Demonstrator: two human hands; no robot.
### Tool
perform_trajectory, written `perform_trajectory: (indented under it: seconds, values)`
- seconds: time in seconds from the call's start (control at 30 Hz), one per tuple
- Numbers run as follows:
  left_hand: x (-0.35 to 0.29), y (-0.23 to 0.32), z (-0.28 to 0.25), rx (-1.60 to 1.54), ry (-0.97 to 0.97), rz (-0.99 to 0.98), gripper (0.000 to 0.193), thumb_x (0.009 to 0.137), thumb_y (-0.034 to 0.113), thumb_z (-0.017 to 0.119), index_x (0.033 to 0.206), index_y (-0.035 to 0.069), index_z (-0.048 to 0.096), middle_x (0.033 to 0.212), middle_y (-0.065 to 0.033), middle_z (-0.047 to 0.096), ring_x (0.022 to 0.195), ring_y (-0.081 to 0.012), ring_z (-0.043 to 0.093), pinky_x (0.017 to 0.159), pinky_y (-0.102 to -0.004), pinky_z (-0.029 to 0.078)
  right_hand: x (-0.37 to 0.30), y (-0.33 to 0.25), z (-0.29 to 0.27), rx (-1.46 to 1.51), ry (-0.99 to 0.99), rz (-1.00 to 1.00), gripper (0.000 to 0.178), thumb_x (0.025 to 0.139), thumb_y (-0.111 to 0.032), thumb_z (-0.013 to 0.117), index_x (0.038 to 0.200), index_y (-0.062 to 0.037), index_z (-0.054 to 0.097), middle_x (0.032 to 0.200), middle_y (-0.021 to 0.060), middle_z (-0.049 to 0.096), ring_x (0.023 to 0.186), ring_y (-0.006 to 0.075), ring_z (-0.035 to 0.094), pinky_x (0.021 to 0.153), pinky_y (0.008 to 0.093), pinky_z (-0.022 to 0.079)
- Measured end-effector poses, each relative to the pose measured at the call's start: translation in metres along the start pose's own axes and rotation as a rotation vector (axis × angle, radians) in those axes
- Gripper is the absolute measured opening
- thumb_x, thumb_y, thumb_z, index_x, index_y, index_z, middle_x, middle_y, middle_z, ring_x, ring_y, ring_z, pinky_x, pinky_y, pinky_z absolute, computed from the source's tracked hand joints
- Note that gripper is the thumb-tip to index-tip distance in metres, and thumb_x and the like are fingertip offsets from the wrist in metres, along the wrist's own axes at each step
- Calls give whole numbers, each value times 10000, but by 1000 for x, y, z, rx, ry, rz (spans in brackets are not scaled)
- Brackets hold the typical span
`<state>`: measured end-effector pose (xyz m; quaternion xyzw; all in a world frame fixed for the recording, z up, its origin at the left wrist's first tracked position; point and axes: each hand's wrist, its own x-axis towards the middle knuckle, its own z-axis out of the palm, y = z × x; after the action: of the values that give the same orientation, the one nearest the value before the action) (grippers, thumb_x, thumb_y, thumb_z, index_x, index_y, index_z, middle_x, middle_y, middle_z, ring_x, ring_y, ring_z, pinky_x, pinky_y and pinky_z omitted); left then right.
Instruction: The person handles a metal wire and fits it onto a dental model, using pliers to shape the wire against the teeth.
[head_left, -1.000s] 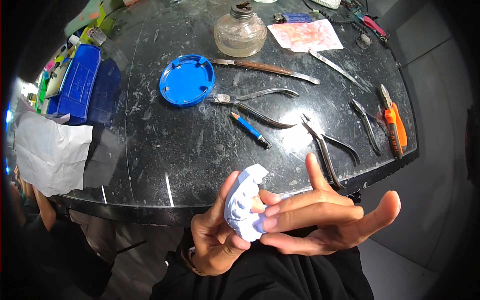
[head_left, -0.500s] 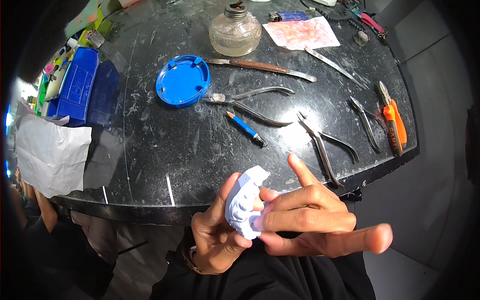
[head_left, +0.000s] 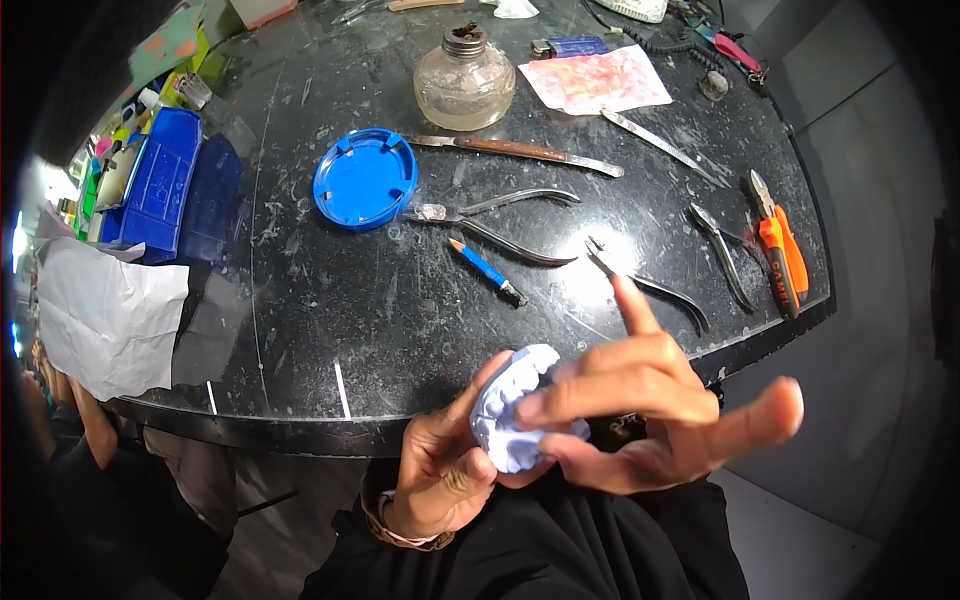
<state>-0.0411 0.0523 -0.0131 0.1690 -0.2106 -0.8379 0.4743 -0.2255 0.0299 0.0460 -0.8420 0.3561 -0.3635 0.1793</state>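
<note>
The left hand (head_left: pixel 435 480) is gripping a pale-blue dental cast (head_left: pixel 515 450) between thumb and fingers, on the near side of the blue pencil (head_left: pixel 485 271). The right hand (head_left: pixel 655 405) is reaching across the cast, some fingers bent, others stretched out; blur is hiding whether its fingertips are touching or pinching anything. Compared with half a second ago, the cast is sitting slightly farther right in view and showing more of its inner arch, and the right index finger is overlapping the slim pliers (head_left: pixel 678 296) to the pencil's right. Larger pliers (head_left: pixel 515 246) are lying just beyond the pencil, a blue lid (head_left: pixel 365 180) beyond it leftward, a brown-handled knife (head_left: pixel 510 148) and a glass jar (head_left: pixel 463 85) farther beyond. Well right of the pencil, orange-and-black cutters (head_left: pixel 772 236) are bearing printed lettering on one handle.
</note>
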Motion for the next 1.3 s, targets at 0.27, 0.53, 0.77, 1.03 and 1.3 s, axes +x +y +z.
perform_trajectory:
  seconds: [0.27, 0.53, 0.77, 1.03, 1.3]
  values:
    - [-3, -1, -10, -74, -130, -181, 627, 879, 145, 555, 1359, -79, 219, 1197, -226, 503, 1093, -247, 524, 909, -383, 452, 1, 23, 39, 621, 423, -166, 752, 730, 88, 668, 1352, -31, 262, 838, 124, 655, 762, 232, 641, 1036, 459, 234]
    - [-5, 1, -9, 12, -174, -158, 648, 883, 199, 561, 1333, -122, 224, 1252, -227, 455, 1070, -254, 538, 871, -381, 489, 6, 19, 14, 227, 4, -108, 1115, 731, 5, 710, 1305, -22, -245, 736, 157, 655, 685, 231, 643, 932, 601, 331]
    - [-9, 2, -9, 25, -199, -143, 656, 884, 199, 565, 1341, -117, 216, 1320, -231, 379, 1099, -251, 517, 872, -344, 477, -5, 19, 27, 578, 287, -72, 686, 738, 86, 653, 1330, 27, 311, 873, 99, 655, 854, 195, 634, 1054, 445, 183]
    - [-13, 1, -12, 1, -196, -222, 630, 874, 163, 527, 1357, -95, 216, 1374, -233, 307, 1231, -260, 392, 975, -358, 373, -6, 23, 32, 677, 392, -165, 762, 704, 101, 680, 1346, -9, 284, 847, 153, 663, 775, 267, 654, 1039, 466, 214]
    - [-8, 0, -10, 73, -243, -122, 635, 882, 140, 508, 1367, -95, 173, 1377, -228, 322, 1241, -260, 389, 1036, -380, 292, -5, 20, 27, 555, 353, -200, 837, 706, 77, 689, 1373, -45, 198, 870, 136, 662, 790, 259, 647, 1029, 533, 202]
